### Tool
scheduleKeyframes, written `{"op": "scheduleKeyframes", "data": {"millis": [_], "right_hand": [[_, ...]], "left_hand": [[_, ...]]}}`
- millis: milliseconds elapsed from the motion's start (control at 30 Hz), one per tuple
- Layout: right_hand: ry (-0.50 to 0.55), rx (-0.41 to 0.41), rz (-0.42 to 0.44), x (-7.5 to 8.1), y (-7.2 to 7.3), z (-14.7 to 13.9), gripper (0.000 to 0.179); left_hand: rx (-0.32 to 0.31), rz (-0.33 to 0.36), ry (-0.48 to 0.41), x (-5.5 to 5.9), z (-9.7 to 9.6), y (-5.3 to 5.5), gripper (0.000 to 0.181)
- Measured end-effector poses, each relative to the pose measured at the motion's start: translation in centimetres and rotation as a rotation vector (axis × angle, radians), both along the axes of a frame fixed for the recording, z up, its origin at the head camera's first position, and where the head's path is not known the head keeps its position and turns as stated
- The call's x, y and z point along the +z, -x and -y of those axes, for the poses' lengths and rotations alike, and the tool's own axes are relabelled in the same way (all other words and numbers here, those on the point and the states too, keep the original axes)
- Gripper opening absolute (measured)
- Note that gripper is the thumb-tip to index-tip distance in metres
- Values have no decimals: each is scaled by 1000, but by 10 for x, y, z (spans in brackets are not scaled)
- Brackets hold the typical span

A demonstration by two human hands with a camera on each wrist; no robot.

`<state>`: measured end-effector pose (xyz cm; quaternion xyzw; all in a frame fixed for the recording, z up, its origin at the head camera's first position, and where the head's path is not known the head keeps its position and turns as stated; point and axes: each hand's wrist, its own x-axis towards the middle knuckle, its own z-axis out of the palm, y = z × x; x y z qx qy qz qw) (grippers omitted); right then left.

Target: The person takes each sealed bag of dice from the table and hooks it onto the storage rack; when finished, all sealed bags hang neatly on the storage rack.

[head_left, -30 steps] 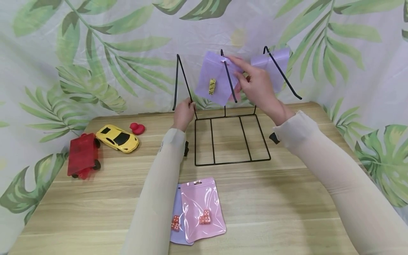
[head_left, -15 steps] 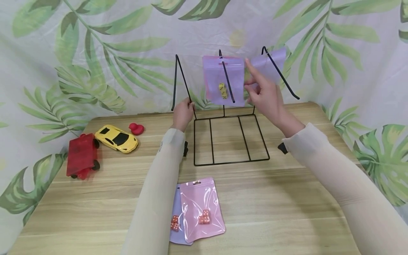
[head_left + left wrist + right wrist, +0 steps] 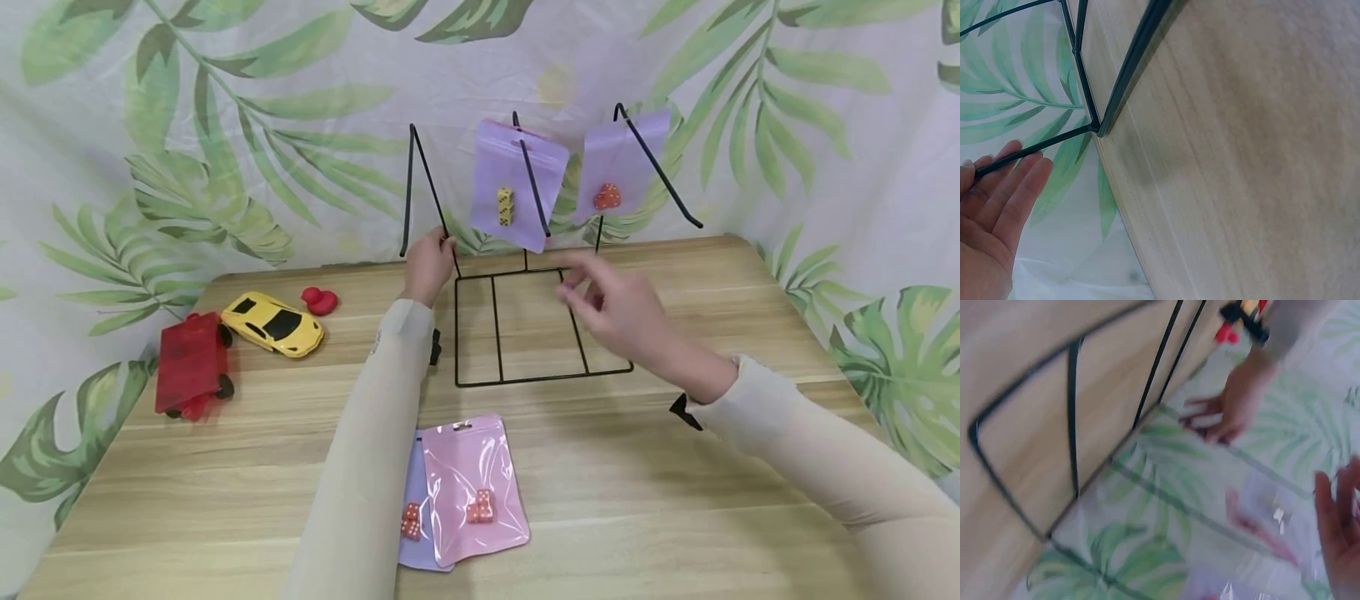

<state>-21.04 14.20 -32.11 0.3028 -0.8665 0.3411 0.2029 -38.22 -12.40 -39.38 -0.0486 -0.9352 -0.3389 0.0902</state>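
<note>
My left hand (image 3: 429, 268) grips the left upright of a black wire display rack (image 3: 501, 381); its thumb and fingers around the thin bar show in the left wrist view. On the rack's middle hook hangs a purple zip bag (image 3: 487, 175) holding yellow dice, tilted, with a pink edge behind its top. Another purple zip bag (image 3: 600, 162), with orange-red dice (image 3: 607, 197), hangs on the right hook. The left hook (image 3: 427, 167) carries nothing. Below these bags, over the rack's base, my right hand (image 3: 630, 317) holds nothing, its fingers loosely bent.
In front of the rack lie a pink zip bag (image 3: 461, 462) with orange dice and, partly under it, a blue-purple zip bag (image 3: 427, 554). At the left are a yellow toy car (image 3: 277, 325), a red toy vehicle (image 3: 189, 362) and a small red toy (image 3: 320, 301). A leaf-print cloth (image 3: 315, 50) hangs behind.
My right hand has let go of the purple bag on the middle hook and moved down and right. That bag has swung on its hook. The left hand stays on the upright.
</note>
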Motion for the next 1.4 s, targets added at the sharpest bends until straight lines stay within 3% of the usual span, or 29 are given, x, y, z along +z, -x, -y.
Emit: {"op": "scheduleKeyframes", "data": {"millis": [133, 300, 400, 533, 733, 1033, 1233, 1400], "right_hand": [[-244, 93, 182, -11, -13, 18, 18], [-474, 186, 381, -27, -27, 43, 14], [-600, 222, 477, -34, -33, 57, 26], [-731, 229, 535, -45, -34, 74, 48], [-754, 190, 589, -62, -29, 95, 54], [-741, 162, 573, -75, -28, 102, 30], [-755, 117, 560, -72, -34, 89, 22], [-675, 84, 570, -58, -40, 70, 15]], "left_hand": [[-5, 7, -4, 0, 0, 1, 27], [-1, 14, -2, -1, 1, 4, 28], [-1, 15, 5, -2, 2, 5, 29], [-8, 19, -3, -1, 2, 5, 29], [-1, 27, -9, 1, 0, 3, 28], [1, 29, -16, 3, -3, 2, 30], [-2, 29, -15, 3, -1, 2, 30], [4, 23, -18, 1, 0, 2, 28]]}}
